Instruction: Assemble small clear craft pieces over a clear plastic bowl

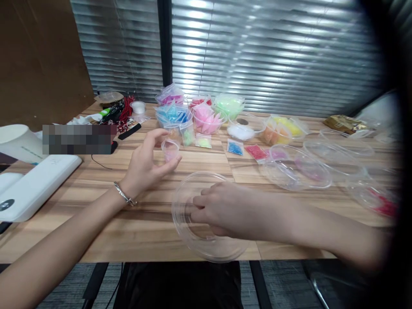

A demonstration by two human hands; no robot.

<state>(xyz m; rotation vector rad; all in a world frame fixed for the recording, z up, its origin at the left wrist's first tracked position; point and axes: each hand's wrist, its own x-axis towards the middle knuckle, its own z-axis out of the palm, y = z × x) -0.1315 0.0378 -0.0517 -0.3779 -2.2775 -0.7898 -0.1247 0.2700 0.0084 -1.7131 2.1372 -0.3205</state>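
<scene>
My left hand (146,161) reaches over the table with thumb and fingers spread apart. Right at its fingertips stands a small clear plastic cup (171,148) with something pinkish in it; whether the skin touches the cup I cannot tell. Close to the table's front edge lies a large round clear plastic bowl (183,231). Down inside it is my right hand (219,208), slightly blurred, its fingers curled and pressed together. What they pinch, if anything, is hidden.
Clear tubs of coloured packets, such as a pink one (207,118), line the back. Small bags with blue (235,147) and red (255,152) contents lie before them. Clear round containers (296,167) stand right. A white power bank (45,184) and paper cup (19,141) are left.
</scene>
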